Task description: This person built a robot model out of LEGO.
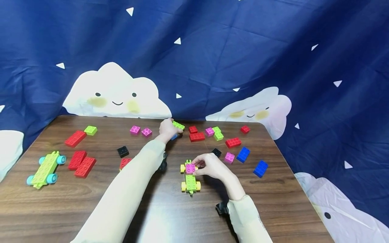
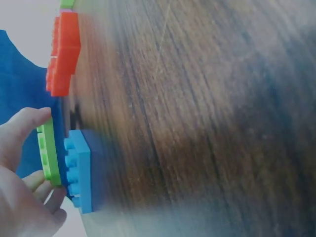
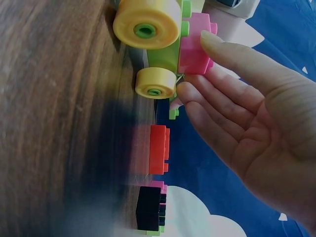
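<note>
Pinching lime brick (image 2: 49,153), left hand (image 1: 168,129) hovers above blue brick (image 2: 84,170); right hand (image 1: 211,165) grips pink brick (image 1: 190,168), likely steadying it on yellow-wheeled chassis (image 1: 191,184).

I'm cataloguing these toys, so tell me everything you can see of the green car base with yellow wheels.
The green car base is lime, long and narrow, plastic by its look, with studs on top, four yellow wheels with green hubs, and a small hitch-like piece at each end. It appears to stand upright on the wooden table. A pink brick sits on its far part, pinched by the right hand.
</note>
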{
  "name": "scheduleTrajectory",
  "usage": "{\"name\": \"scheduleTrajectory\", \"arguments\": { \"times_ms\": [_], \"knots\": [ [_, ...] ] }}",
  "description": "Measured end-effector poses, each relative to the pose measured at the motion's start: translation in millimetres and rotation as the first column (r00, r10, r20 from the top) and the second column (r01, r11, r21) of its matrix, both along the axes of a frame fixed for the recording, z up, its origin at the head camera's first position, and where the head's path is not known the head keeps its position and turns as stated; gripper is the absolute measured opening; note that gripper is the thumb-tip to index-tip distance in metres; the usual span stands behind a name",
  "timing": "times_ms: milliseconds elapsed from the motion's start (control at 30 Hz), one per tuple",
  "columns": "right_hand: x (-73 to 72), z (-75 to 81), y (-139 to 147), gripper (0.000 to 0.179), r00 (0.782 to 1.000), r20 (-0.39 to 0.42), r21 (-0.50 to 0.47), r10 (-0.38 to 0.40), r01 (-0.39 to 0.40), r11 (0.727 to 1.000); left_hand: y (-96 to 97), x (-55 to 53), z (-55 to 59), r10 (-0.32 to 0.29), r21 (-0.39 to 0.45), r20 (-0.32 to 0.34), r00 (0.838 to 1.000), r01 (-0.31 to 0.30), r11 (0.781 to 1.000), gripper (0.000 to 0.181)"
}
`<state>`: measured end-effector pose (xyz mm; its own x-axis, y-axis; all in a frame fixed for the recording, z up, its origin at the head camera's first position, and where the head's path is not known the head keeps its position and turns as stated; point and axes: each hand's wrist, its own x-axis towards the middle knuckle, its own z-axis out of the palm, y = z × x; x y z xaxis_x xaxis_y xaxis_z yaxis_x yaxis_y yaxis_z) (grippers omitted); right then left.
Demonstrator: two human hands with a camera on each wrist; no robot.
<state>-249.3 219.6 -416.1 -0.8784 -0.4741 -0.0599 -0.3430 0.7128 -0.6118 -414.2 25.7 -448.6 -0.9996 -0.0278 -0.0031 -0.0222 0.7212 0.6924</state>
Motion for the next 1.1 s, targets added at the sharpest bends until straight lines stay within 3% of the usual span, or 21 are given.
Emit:
{"name": "scheduleTrajectory", "arguments": {
  "times_ms": [400,633,833,1100],
  "knots": [
    [-0.7,-0.3,1,0.03,0.999,-0.034,0.005,0.013,-0.013,1.0,4.9,17.3,8.0,0.068,0.126,-0.018,0.998,-0.065,0.99,0.074],
    [-0.6,-1.2,0,0.031,1.0,-0.027,0.008,0.014,-0.013,1.0,10.9,29.3,27.6,0.036,0.206,-0.087,0.996,-0.018,0.978,0.072],
    [-3.4,-0.3,1,0.032,0.998,-0.057,0.013,0.035,-0.034,0.999,17.0,37.9,46.8,0.019,0.221,-0.158,0.987,0.016,0.975,0.073],
    [-3.0,-2.0,2,0.032,0.996,-0.066,0.01,0.056,-0.055,0.998,19.4,53.6,59.1,-0.04,0.216,-0.225,0.973,0.09,0.972,0.073]
  ]
}}
